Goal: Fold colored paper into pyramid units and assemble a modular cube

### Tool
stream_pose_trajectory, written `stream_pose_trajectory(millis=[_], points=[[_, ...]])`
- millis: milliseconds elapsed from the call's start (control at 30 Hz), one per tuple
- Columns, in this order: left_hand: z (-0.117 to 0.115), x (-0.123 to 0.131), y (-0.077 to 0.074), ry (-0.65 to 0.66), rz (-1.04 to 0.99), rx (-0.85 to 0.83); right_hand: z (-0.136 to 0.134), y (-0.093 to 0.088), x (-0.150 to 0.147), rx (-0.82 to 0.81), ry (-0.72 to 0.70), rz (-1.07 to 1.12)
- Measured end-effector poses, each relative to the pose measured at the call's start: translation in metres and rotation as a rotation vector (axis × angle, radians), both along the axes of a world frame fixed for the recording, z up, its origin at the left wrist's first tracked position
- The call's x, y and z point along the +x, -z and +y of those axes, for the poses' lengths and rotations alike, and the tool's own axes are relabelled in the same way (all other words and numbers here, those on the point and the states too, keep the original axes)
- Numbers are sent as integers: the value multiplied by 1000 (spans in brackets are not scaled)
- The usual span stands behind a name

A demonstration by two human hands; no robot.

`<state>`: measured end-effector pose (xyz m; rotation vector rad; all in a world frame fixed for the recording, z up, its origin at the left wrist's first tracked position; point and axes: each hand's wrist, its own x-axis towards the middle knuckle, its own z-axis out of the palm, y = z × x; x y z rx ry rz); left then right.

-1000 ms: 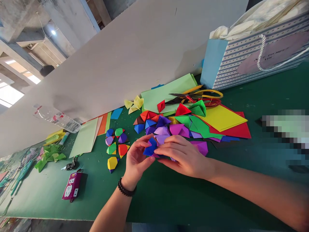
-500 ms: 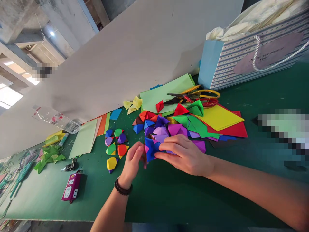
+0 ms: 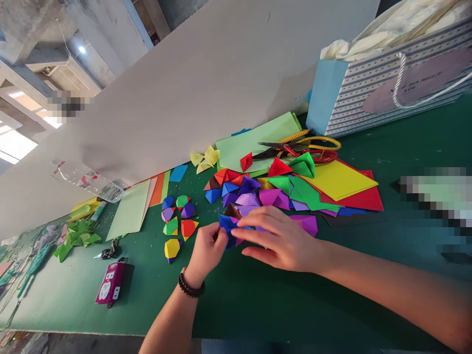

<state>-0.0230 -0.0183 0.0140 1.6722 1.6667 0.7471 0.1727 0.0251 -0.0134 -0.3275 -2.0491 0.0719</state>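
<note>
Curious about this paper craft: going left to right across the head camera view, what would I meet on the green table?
Green paper scraps, magenta case, folded yellow-and-blue paper piece, left hand, right hand, yellow paper sheet.

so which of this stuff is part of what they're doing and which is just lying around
In use: left hand, right hand, blue folded paper piece, folded paper units, folded two-colour pieces

Lying about: scissors, plastic bottle, striped gift bag, magenta pouch
</note>
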Motion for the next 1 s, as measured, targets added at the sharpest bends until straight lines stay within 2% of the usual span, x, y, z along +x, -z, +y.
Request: stream_pose_trajectory(millis=[133,300,433,533,667,833,1000], points=[[-3,3,0,14,154,82,7,1,-2,-235,105,105],[-7,9,5,64,342,266,9,9,-7,-327,102,1],[-8,13,11,76,401,329,6,11,-8,-252,127,-75],[-8,16,13,78,428,327,6,10,-8,-128,200,-127],[-8,20,14,56,467,317,5,8,-9,-50,252,-187],[-6,22,13,35,468,279,6,8,-10,-117,236,-156],[-5,19,12,85,493,266,6,7,-10,-199,203,-164]])
